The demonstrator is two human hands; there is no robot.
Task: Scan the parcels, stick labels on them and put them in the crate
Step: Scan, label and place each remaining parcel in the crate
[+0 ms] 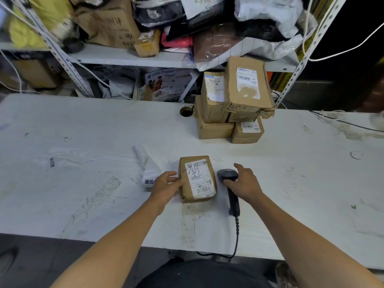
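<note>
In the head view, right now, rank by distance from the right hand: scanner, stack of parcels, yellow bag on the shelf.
1. Scanner: under the right hand, touching.
2. Stack of parcels: beyond, at the table's back edge.
3. Yellow bag: far left, on the shelf.

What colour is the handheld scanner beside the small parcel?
Black scanner, seen in the head view.

Brown parcel [197, 178] with white label [200, 179]; black scanner [229, 183]; white, scuffed table [83, 163]
</note>
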